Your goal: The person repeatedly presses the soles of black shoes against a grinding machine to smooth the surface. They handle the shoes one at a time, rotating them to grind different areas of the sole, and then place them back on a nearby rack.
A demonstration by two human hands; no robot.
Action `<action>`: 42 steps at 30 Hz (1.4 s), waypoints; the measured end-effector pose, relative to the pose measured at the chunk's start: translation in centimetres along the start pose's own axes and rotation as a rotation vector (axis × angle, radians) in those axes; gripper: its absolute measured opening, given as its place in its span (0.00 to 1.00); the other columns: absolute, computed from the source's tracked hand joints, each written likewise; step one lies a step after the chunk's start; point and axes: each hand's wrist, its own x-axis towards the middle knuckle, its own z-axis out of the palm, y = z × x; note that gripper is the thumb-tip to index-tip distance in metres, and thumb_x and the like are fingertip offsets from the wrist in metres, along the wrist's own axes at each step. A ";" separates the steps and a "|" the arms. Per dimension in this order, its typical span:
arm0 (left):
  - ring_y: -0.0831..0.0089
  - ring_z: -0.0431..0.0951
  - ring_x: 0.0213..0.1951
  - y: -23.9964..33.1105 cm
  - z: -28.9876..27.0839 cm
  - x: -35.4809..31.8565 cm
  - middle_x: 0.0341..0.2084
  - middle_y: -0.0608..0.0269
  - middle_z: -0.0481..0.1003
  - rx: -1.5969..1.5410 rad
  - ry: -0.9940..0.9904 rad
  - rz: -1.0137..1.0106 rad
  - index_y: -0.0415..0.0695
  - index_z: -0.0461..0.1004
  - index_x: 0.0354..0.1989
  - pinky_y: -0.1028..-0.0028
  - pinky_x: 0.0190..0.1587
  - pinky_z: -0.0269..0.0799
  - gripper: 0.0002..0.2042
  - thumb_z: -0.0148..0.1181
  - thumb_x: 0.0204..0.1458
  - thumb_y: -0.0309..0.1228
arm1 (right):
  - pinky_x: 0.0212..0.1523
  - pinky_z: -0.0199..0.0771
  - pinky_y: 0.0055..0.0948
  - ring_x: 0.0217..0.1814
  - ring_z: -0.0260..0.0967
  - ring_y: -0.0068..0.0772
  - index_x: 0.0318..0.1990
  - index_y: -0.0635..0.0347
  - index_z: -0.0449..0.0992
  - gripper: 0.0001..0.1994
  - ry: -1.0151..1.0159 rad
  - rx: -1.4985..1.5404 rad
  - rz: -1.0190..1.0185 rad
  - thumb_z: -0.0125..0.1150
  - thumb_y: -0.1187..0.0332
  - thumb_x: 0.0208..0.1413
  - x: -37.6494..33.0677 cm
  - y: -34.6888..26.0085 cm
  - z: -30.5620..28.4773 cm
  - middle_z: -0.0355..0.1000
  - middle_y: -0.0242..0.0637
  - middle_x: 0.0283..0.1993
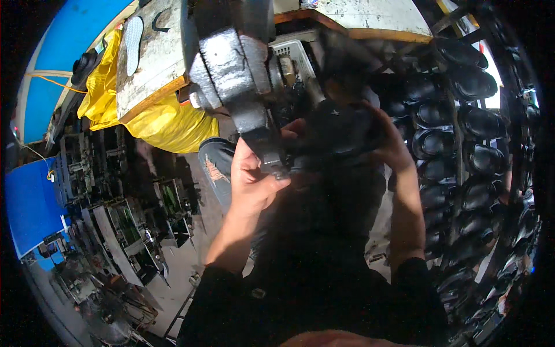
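Note:
A dark machine head with a worn, shiny metal arm (222,63) reaches down in front of me, narrowing to a small tip. Just right of that tip is a black shoe (338,124), dark and partly blurred, with a small pale mark on it. My left hand (251,182) is closed around the area of the tip, its thumb pressed by the lower end and its fingers reaching behind to the shoe's near side. Curled round the shoe's right side is my right hand (393,141). Shadow hides exactly where shoe and tip meet.
Black shoes fill a tall rack (457,156) on the right. A stained white worktable (156,52) carries a pale insole (134,45); a yellow bag (173,124) hangs below it. Behind the machine sits a grey basket (303,63). Metal frames (124,237) crowd the lower left.

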 end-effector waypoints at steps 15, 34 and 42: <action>0.65 0.73 0.55 0.5 -1.2 -0.5 0.53 0.53 0.72 -0.008 0.055 -0.104 0.42 0.63 0.56 0.65 0.57 0.69 0.28 0.65 0.46 0.15 | 0.71 0.54 0.37 0.71 0.56 0.36 0.68 0.59 0.59 0.53 0.093 -0.265 0.118 0.81 0.74 0.27 0.3 -4.4 -2.6 0.60 0.39 0.70; 0.46 0.66 0.63 0.2 1.4 0.0 0.58 0.39 0.68 0.007 0.089 -0.015 0.41 0.60 0.60 0.52 0.65 0.61 0.31 0.67 0.47 0.21 | 0.70 0.57 0.36 0.71 0.58 0.37 0.67 0.61 0.62 0.52 0.089 -0.364 0.080 0.81 0.72 0.25 -0.3 -8.2 -3.4 0.63 0.39 0.68; 0.57 0.70 0.60 0.0 -0.3 -0.9 0.60 0.47 0.67 -0.154 0.152 -0.001 0.44 0.58 0.63 0.60 0.62 0.65 0.32 0.66 0.49 0.25 | 0.70 0.59 0.39 0.69 0.61 0.39 0.66 0.59 0.63 0.54 0.239 -0.340 0.107 0.77 0.81 0.18 0.7 -13.2 -1.8 0.64 0.41 0.67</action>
